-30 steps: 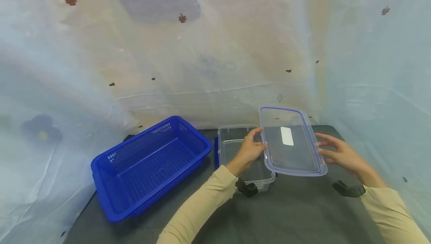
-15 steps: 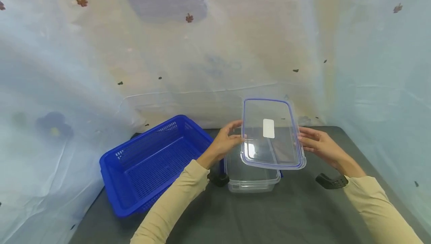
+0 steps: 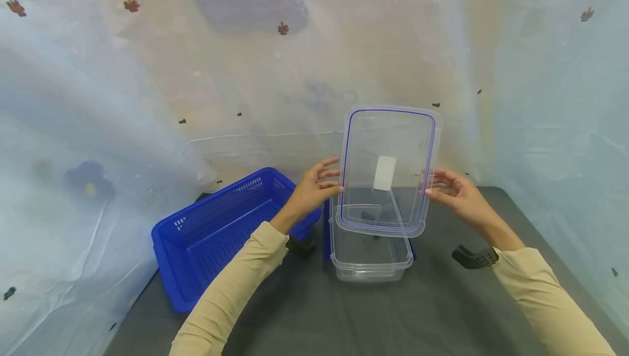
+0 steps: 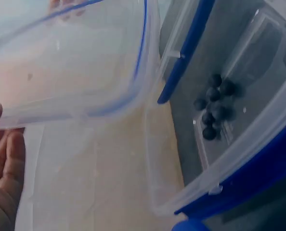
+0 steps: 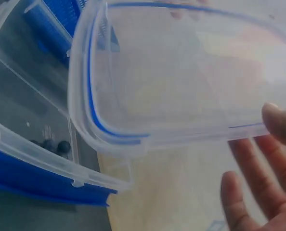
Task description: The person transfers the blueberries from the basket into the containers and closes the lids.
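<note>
A clear plastic lid (image 3: 388, 137) with a blue seal line and a white label is raised, tilted nearly upright, over the far part of a clear container (image 3: 368, 273). My left hand (image 3: 309, 188) pinches its left edge between thumb and fingers. At the opposite edge my right hand (image 3: 459, 199) holds it the same way, thumb on the near face. Several small dark round balls (image 4: 215, 106) lie together inside the container, seen in the left wrist view. Blue side clips (image 4: 191, 43) hang along the container's sides.
A blue perforated basket (image 3: 216, 244) stands left of the container, behind my left forearm. Both rest on a dark grey tabletop (image 3: 373, 318). Pale patterned sheeting (image 3: 275, 83) closes off the back and sides.
Both hands have brought the lid left over the container and tipped it up from a flatter angle to nearly upright. The head view has shifted slightly.
</note>
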Action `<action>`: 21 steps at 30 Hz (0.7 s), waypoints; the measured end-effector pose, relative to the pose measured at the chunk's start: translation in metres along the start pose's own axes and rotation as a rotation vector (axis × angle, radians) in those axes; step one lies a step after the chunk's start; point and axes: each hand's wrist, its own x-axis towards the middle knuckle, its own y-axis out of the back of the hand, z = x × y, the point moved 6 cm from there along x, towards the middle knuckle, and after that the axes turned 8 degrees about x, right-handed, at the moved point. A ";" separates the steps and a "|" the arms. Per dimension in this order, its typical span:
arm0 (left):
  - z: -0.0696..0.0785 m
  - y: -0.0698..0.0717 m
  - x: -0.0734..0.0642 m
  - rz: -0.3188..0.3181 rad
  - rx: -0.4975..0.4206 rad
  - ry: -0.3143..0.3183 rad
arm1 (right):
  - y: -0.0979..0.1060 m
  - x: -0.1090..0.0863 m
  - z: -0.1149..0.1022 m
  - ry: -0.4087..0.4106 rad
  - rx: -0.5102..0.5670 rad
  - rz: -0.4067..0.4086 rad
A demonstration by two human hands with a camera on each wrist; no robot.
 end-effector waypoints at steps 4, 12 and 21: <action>0.006 0.004 -0.002 0.005 0.054 -0.122 | -0.002 0.002 -0.008 0.077 -0.085 0.014; 0.007 -0.001 -0.014 0.129 0.459 -0.398 | -0.012 -0.002 -0.005 0.354 -0.421 0.065; -0.013 -0.023 -0.028 0.130 0.936 -0.565 | -0.033 -0.003 0.026 0.580 -0.799 0.013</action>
